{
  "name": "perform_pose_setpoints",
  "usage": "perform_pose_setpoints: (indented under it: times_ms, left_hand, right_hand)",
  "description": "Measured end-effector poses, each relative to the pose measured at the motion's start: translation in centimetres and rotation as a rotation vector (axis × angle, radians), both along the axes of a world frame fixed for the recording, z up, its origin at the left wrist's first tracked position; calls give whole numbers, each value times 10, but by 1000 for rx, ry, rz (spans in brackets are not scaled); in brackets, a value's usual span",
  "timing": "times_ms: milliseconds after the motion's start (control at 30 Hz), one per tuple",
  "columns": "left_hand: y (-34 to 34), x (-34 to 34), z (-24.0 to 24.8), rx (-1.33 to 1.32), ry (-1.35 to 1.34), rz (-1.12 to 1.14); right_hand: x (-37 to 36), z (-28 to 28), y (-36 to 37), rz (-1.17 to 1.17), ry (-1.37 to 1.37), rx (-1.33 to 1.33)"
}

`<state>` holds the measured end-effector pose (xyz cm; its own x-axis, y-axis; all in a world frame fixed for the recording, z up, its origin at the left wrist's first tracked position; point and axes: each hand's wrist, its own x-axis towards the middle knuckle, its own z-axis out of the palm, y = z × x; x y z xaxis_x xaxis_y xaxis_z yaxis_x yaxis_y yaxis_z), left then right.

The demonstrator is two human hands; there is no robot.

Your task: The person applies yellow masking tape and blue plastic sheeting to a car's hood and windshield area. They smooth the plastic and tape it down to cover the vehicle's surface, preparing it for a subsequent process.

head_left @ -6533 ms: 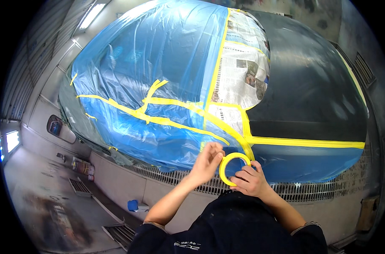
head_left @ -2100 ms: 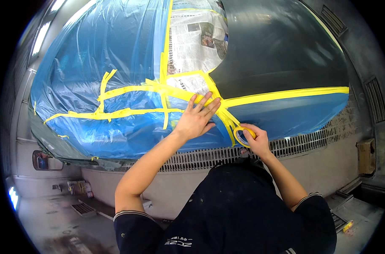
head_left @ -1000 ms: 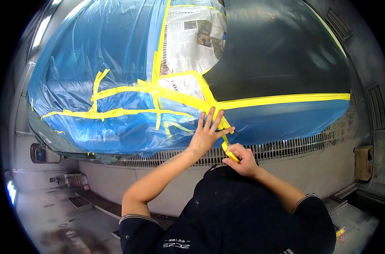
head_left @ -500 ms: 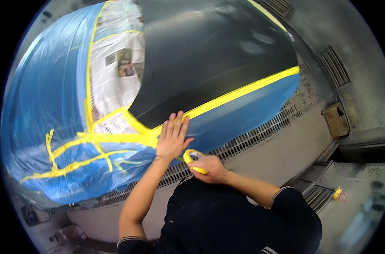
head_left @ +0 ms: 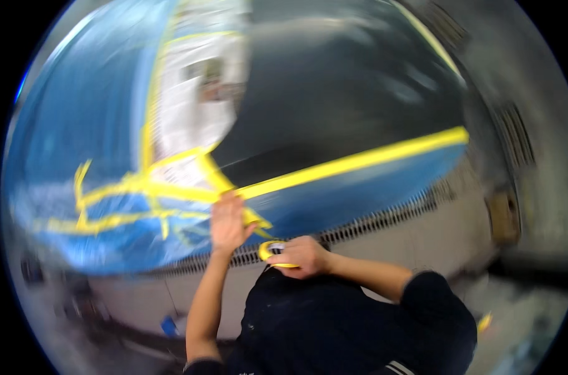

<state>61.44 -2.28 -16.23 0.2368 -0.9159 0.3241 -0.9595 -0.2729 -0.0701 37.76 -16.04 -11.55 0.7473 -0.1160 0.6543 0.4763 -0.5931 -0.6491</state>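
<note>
My left hand (head_left: 229,222) lies flat, fingers stretched out, on the masked car where several strips of yellow masking tape (head_left: 352,164) meet. My right hand (head_left: 307,256), close to my body, grips a roll of yellow masking tape (head_left: 264,252). A loose-looking yellow strip slants from beside my left hand toward the roll; blur hides whether it joins it. Tape borders a dark hood panel (head_left: 346,94). Blue plastic film (head_left: 84,119) covers the car to the left and along the near side. Newspaper (head_left: 193,122) covers the area between film and hood.
A slotted floor grating (head_left: 384,220) runs along the car's near side. A cardboard box (head_left: 503,219) stands on the floor at right. A small blue object (head_left: 169,326) lies at lower left, and a small yellow one (head_left: 484,322) at lower right.
The view has shifted, with blur. My left hand has slid left along the tape to the junction by the hood's corner. My right hand with the roll is slightly lower in view.
</note>
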Motion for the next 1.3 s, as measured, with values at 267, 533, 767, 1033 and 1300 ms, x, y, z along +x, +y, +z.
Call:
perform_pose_setpoints:
  times_ms: [267, 533, 767, 1033, 1300]
  left_hand:
    - [37, -20, 16, -94, 90, 110]
    - [94, -10, 41, -242, 209, 261]
    - [125, -32, 57, -641, 1425, 378]
    - [80, -76, 68, -84, 1730, 22]
    - [53, -139, 44, 157, 1908, -344]
  right_hand:
    - [42, 6, 14, 270, -18, -19]
    - [84, -1, 29, 413, 82, -54]
    - [70, -11, 77, 152, 225, 109]
    - [-9, 0, 132, -455, 358, 157]
    - [-92, 10, 190, -942, 493, 308]
